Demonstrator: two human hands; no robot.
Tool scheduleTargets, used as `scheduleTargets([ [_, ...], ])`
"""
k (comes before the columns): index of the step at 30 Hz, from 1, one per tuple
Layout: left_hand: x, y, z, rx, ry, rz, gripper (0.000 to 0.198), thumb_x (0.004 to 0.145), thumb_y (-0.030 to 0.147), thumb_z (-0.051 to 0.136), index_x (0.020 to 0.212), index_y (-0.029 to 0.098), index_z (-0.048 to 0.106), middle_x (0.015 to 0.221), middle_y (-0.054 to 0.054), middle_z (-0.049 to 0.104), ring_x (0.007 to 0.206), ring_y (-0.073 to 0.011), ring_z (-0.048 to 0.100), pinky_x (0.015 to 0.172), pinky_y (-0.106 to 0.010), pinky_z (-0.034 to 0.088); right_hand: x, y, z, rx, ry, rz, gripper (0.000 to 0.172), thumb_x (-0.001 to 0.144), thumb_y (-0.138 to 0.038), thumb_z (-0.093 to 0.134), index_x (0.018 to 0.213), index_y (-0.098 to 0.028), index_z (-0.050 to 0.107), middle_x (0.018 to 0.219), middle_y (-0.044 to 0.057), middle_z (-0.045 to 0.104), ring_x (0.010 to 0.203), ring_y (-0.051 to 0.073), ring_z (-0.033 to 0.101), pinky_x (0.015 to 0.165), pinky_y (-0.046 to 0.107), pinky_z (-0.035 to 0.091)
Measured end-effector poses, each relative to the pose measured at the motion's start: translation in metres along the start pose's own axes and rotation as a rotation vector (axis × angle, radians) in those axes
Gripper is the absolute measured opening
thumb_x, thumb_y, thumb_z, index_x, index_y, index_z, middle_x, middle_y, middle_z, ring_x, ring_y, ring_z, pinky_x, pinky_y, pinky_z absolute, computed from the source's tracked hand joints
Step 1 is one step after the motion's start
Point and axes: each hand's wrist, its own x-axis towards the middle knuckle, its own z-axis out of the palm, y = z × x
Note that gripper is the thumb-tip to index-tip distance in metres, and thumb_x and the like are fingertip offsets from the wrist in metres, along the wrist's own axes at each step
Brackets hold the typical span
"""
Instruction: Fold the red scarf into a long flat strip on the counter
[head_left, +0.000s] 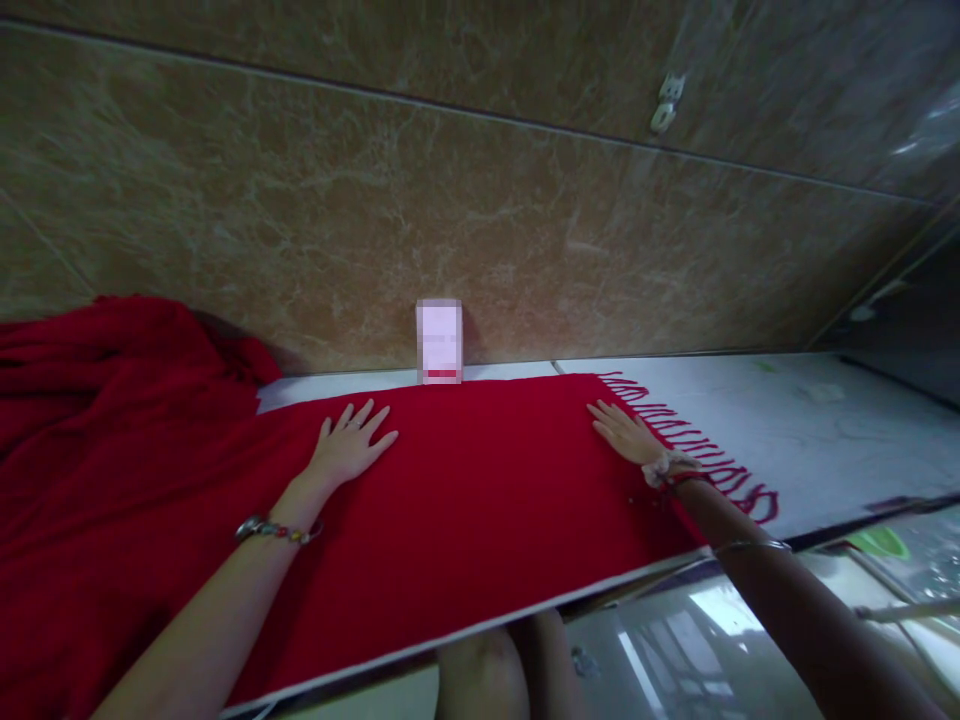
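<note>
A red fringed scarf (487, 480) is spread over a narrow white counter. My left hand (351, 440) lies flat on its left-middle part, fingers spread, with a ring and a beaded bracelet showing. Near the fringed right end, my right hand (626, 432) rests palm down on the cloth, fingers stretched out; a scrunchie and a red band circle that wrist. Tassels (690, 440) fan out to the right over the white top. At the left, the rest of the scarf lies in a loose bunched heap (135, 370).
A blurred-out pale phone-shaped object (440, 342) leans upright against the brown marbled wall (337, 220). Bare white countertop (825, 425) extends at the right. A small white hook (667, 102) sits on the wall. My knees (487, 670) show below the counter's front edge.
</note>
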Motion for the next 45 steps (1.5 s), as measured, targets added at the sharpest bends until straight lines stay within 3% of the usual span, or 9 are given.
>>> scheduleTargets([
  [3,-0.001,0.000,-0.001,-0.014,-0.005,-0.001,0.058,0.083,0.052,0.022,0.135,0.026,0.023,0.144,-0.003,0.017,0.130,-0.0300,0.015,0.100,-0.052,0.019,-0.001,0.027,-0.003,-0.028,0.015,0.174,0.048,0.089,-0.031,0.021,0.135,-0.019,0.028,0.142,0.008,0.025,0.129,0.026,0.021,0.099,0.054,0.024],
  [6,-0.001,0.000,0.000,-0.023,-0.007,0.004,0.058,0.084,0.051,0.023,0.135,0.025,0.024,0.144,-0.004,0.017,0.130,-0.0303,0.015,0.100,-0.052,0.018,-0.006,0.010,-0.006,0.006,0.122,0.097,0.049,0.088,-0.032,0.022,0.134,-0.017,0.029,0.141,0.011,0.025,0.129,0.027,0.020,0.099,0.053,0.025],
  [13,-0.012,0.007,-0.002,0.086,0.182,0.034,0.051,0.086,0.041,0.025,0.130,0.019,0.038,0.139,-0.009,0.032,0.127,-0.0303,0.024,0.099,-0.052,0.021,-0.042,-0.143,-0.013,0.155,0.138,-0.545,0.053,0.088,-0.042,0.023,0.136,-0.019,0.025,0.143,0.009,0.022,0.131,0.025,0.015,0.102,0.051,0.018],
  [17,-0.038,0.005,-0.005,0.105,0.183,0.032,0.052,0.085,0.044,0.028,0.130,0.021,0.037,0.139,-0.009,0.030,0.127,-0.0319,0.024,0.098,-0.053,0.023,-0.058,-0.188,-0.009,0.169,0.089,-0.688,0.053,0.088,-0.044,0.024,0.136,-0.020,0.025,0.143,0.008,0.022,0.130,0.025,0.016,0.103,0.051,0.018],
  [21,-0.059,-0.006,-0.002,0.035,0.037,0.004,0.052,0.085,0.046,0.026,0.133,0.025,0.030,0.142,-0.006,0.024,0.129,-0.0290,0.021,0.098,-0.050,0.024,-0.060,-0.168,-0.004,0.132,0.074,-0.630,0.051,0.089,-0.043,0.024,0.134,-0.020,0.029,0.141,0.008,0.026,0.129,0.025,0.020,0.102,0.052,0.018],
  [30,-0.060,-0.012,0.004,0.005,0.066,0.014,0.051,0.086,0.042,0.024,0.133,0.023,0.030,0.142,-0.006,0.025,0.129,-0.0274,0.021,0.100,-0.049,0.021,-0.046,-0.033,0.008,0.043,0.080,-0.163,0.047,0.088,-0.036,0.021,0.133,-0.026,0.029,0.141,0.006,0.026,0.129,0.023,0.021,0.098,0.055,0.022],
  [34,-0.064,-0.012,0.000,-0.028,0.067,-0.014,0.052,0.086,0.043,0.023,0.132,0.022,0.032,0.142,-0.007,0.025,0.129,-0.0284,0.020,0.100,-0.051,0.021,-0.040,-0.018,0.004,0.041,0.079,0.004,0.049,0.088,-0.036,0.023,0.134,-0.021,0.030,0.141,0.010,0.027,0.128,0.026,0.022,0.098,0.055,0.024],
  [37,-0.064,-0.013,-0.002,-0.061,0.064,-0.043,0.054,0.085,0.047,0.024,0.132,0.022,0.033,0.142,-0.008,0.023,0.129,-0.0307,0.018,0.099,-0.054,0.021,-0.037,-0.055,-0.006,0.091,0.093,-0.109,0.050,0.088,-0.038,0.023,0.135,-0.020,0.027,0.142,0.010,0.024,0.130,0.025,0.018,0.100,0.053,0.022],
  [45,-0.061,-0.010,0.000,-0.027,0.055,-0.094,0.057,0.084,0.051,0.022,0.134,0.023,0.029,0.143,-0.008,0.022,0.129,-0.0301,0.018,0.099,-0.053,0.021,-0.042,-0.233,-0.018,0.221,0.072,-0.651,0.053,0.088,-0.043,0.023,0.136,-0.021,0.025,0.143,0.008,0.022,0.130,0.025,0.018,0.100,0.053,0.020],
])
